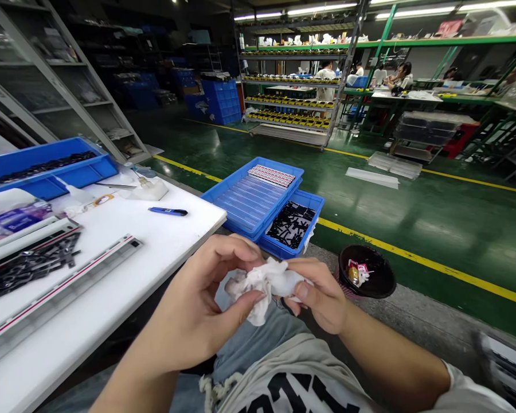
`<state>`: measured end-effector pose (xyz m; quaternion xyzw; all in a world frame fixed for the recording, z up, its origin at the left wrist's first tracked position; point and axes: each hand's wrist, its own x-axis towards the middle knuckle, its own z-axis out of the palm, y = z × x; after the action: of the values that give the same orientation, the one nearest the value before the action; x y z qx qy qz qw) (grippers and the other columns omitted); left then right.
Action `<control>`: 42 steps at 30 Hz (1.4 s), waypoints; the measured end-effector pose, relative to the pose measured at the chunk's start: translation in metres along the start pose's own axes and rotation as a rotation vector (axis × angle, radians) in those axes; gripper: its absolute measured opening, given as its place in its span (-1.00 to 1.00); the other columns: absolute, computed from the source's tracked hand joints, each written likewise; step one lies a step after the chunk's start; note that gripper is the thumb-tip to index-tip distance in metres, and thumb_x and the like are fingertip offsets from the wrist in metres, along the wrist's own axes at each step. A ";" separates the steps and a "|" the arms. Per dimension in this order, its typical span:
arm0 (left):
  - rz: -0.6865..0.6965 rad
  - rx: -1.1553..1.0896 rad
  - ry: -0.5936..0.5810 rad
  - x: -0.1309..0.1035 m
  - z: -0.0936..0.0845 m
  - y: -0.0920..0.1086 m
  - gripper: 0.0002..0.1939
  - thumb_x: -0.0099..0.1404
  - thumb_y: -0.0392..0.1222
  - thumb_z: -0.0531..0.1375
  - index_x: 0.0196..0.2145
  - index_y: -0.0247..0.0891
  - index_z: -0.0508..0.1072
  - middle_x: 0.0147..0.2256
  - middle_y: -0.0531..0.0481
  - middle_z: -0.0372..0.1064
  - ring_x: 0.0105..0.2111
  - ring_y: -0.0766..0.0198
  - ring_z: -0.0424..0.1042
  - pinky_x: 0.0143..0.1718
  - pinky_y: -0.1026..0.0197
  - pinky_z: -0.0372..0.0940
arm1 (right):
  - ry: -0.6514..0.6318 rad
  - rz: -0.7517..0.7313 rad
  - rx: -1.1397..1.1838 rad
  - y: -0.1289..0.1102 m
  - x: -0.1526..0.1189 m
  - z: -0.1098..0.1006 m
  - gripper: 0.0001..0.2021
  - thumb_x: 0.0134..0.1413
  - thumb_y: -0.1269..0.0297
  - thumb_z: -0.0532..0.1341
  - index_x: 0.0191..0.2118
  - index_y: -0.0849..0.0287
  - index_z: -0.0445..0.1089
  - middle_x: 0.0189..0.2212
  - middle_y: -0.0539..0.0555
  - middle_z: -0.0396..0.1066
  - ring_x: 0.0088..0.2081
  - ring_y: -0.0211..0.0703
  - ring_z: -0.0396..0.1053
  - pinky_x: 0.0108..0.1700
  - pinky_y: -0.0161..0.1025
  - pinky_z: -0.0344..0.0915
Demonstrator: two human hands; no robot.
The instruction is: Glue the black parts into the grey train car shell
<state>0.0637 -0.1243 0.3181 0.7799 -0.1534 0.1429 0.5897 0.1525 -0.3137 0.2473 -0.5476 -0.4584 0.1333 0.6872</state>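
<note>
White crumpled tissue [264, 284] sits over the lap, pinched between both hands: left hand [202, 304] fingers closed on its near edge, right hand [320, 295] fingers clamped on the far end. Looks soft, super light and easy to tear, so grab the bunched middle. White bench [112, 269] and blue trays [258, 198] sit nearby.

Workshop interior: glossy green floor [413, 212] with yellow line [413, 255], grey shelving [47, 86], green racks [413, 43], ceiling tube lights [322, 8].
</note>
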 end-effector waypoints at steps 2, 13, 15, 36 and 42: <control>-0.005 -0.063 0.010 0.000 0.001 -0.004 -0.62 0.29 -0.34 0.25 0.01 -0.08 0.32 -0.06 -0.05 0.34 -0.08 0.21 0.42 -0.10 0.22 0.41 | 0.037 0.069 0.149 0.004 -0.002 0.002 -0.59 0.28 -0.03 0.10 -0.31 0.27 0.41 -0.58 -0.01 0.28 -0.62 -0.32 0.22 -0.57 -0.33 0.09; -0.117 -0.070 -0.164 0.018 -0.011 -0.008 -0.85 0.37 -0.30 0.19 -0.11 -0.15 0.41 -0.25 0.05 0.36 -0.33 0.41 0.41 -0.34 0.41 0.34 | 0.018 0.154 0.228 0.012 0.000 0.004 -0.59 0.26 -0.03 0.15 -0.30 0.30 0.42 -0.60 -0.02 0.28 -0.63 -0.37 0.21 -0.61 -0.39 0.04; -0.117 0.076 -0.250 0.022 -0.020 -0.002 -0.88 0.39 -0.30 0.17 -0.13 -0.15 0.44 -0.25 0.05 0.38 -0.30 0.41 0.42 -0.28 0.40 0.34 | -0.013 0.154 0.189 0.015 0.000 0.003 -0.58 0.26 -0.04 0.14 -0.30 0.30 0.43 -0.58 0.00 0.30 -0.62 -0.35 0.24 -0.60 -0.39 0.05; 0.024 0.602 -0.409 0.026 -0.026 -0.005 -0.82 0.46 -0.31 0.02 -0.09 -0.17 0.37 -0.14 0.00 0.32 -0.16 0.32 0.35 -0.14 0.31 0.27 | -0.049 0.172 0.064 0.026 0.003 0.003 -0.50 0.27 -0.11 0.08 -0.36 0.29 0.41 -0.67 -0.02 0.28 -0.60 -0.33 0.23 -0.49 -0.36 0.12; 0.044 0.674 -0.349 0.024 -0.022 0.002 -0.81 0.44 -0.30 0.04 -0.06 -0.17 0.39 -0.15 -0.02 0.35 -0.17 0.27 0.39 -0.17 0.28 0.29 | -0.023 0.149 0.125 0.037 0.001 0.009 -0.51 0.25 -0.12 0.09 -0.35 0.28 0.40 -0.64 -0.01 0.28 -0.60 -0.30 0.23 -0.54 -0.35 0.09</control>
<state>0.0841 -0.1055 0.3352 0.9394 -0.2124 0.0630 0.2617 0.1581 -0.2941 0.2149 -0.5347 -0.4150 0.2184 0.7030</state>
